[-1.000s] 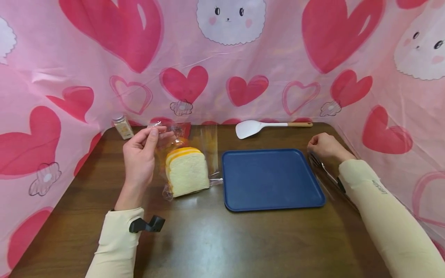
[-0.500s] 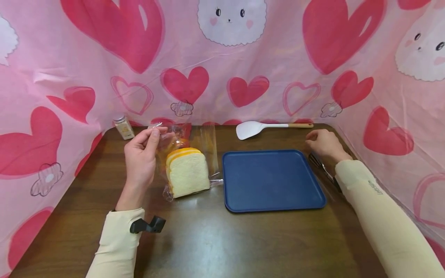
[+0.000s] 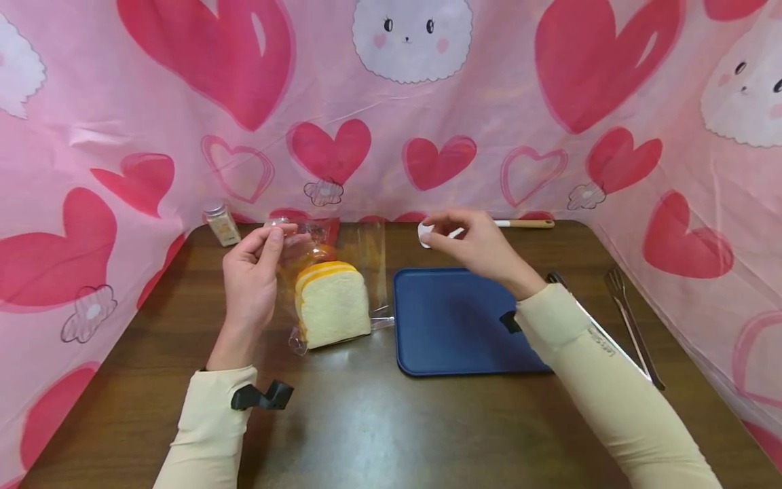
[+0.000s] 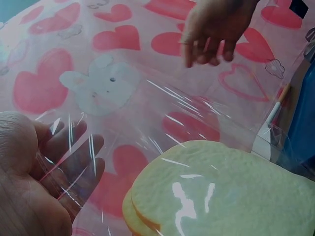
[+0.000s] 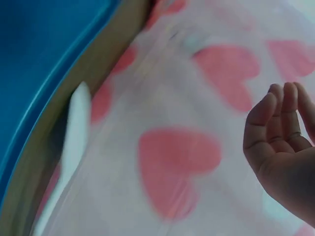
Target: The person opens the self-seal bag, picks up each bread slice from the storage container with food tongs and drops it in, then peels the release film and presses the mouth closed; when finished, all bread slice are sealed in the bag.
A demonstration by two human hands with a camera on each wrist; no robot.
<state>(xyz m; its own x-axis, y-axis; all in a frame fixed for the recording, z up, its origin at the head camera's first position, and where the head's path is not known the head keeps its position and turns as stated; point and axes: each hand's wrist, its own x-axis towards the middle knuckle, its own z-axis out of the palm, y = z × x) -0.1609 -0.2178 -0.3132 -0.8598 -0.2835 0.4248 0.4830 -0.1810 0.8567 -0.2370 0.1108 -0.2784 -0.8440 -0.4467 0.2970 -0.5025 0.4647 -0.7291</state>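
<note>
My left hand (image 3: 252, 278) pinches the mouth of a clear plastic bag (image 3: 370, 255) between thumb and fingers. Slices of bread (image 3: 334, 309) with orange-brown crust stand inside that bag. In the left wrist view the film stretches across the fingers (image 4: 69, 167), with the bread (image 4: 221, 191) beside them. My right hand (image 3: 479, 246) hangs above the back edge of a blue tray (image 3: 452, 333), its fingers loosely bent and nothing in them. It hides most of a white spatula (image 3: 528, 224) lying behind the tray; the right wrist view is blurred.
A fork (image 3: 629, 319) lies right of the tray, near a dark-ended, shiny long utensil (image 3: 601, 329) partly hidden by my right sleeve. A shaker jar (image 3: 222, 225) stands at the back left. Behind the bread lies a red packet (image 3: 330, 231). A pink heart-print cloth (image 3: 391, 163) walls the table.
My right hand has lifted from beside the utensils on the right and swung left over the tray, uncovering the fork. My left hand keeps its pinch on the bag, almost still.
</note>
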